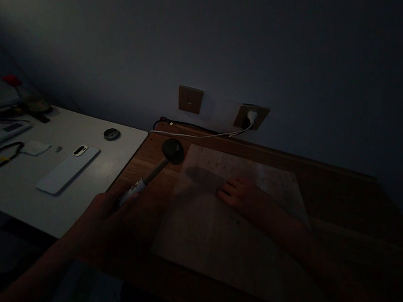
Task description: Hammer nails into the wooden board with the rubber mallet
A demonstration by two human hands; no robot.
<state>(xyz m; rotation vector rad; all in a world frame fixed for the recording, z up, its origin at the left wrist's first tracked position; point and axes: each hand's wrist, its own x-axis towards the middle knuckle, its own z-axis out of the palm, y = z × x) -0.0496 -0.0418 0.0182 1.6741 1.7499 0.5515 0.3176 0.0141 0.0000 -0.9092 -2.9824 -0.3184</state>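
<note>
My left hand [113, 209] is closed around the light-coloured grip of a rubber mallet [155, 168]. The mallet's dark round head is raised at the left edge of a flat wooden board [196, 244] and casts a shadow on it. On the board rests my right hand [242, 194], palm down, its fingers slightly apart and loosely bent; nothing shows in them. Close to this hand lies a small metal piece [236, 221], perhaps a nail. Several tiny dark marks dot the board's far part, too small to make out.
The board lies on a brown wooden table [147, 207] against the wall. Behind it, a white plug [251, 116] sits in a socket, its cable along the table's back edge. A white table [87, 207] at left carries a phone [66, 172], a round dark object [111, 134] and clutter.
</note>
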